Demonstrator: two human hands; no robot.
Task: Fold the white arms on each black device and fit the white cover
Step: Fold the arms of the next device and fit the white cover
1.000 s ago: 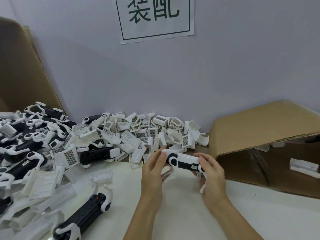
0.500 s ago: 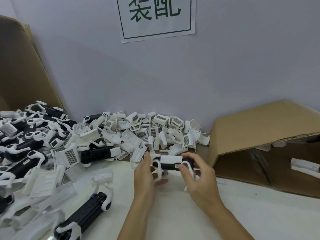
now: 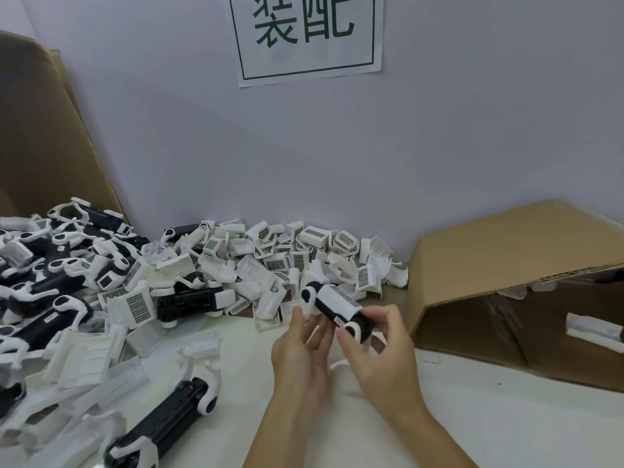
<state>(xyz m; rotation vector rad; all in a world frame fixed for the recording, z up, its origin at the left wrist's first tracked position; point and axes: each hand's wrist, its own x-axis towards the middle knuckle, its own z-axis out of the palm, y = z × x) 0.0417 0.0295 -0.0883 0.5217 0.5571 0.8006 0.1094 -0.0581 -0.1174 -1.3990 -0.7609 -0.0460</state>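
A black device (image 3: 329, 307) with white round ends and a white cover (image 3: 339, 297) on its top is held tilted above the table's middle. My right hand (image 3: 378, 352) pinches its lower right end between thumb and fingers. My left hand (image 3: 302, 356) holds the upper left part from below, fingers curled behind it. A white arm (image 3: 341, 363) of the device pokes out below, between my hands. A heap of loose white covers (image 3: 290, 258) lies against the wall behind. More black devices with unfolded white arms (image 3: 50, 282) are piled at the left.
One black device (image 3: 169, 423) lies on the white table near the front left, another (image 3: 192, 300) beside the heap. An open cardboard box (image 3: 506, 265) on its side stands at the right with white parts (image 3: 594, 331) inside. A cardboard sheet (image 3: 40, 136) leans at the left.
The device turned from level to tilted, its left end up and its right end down. Both hands shifted their hold and moved slightly right.
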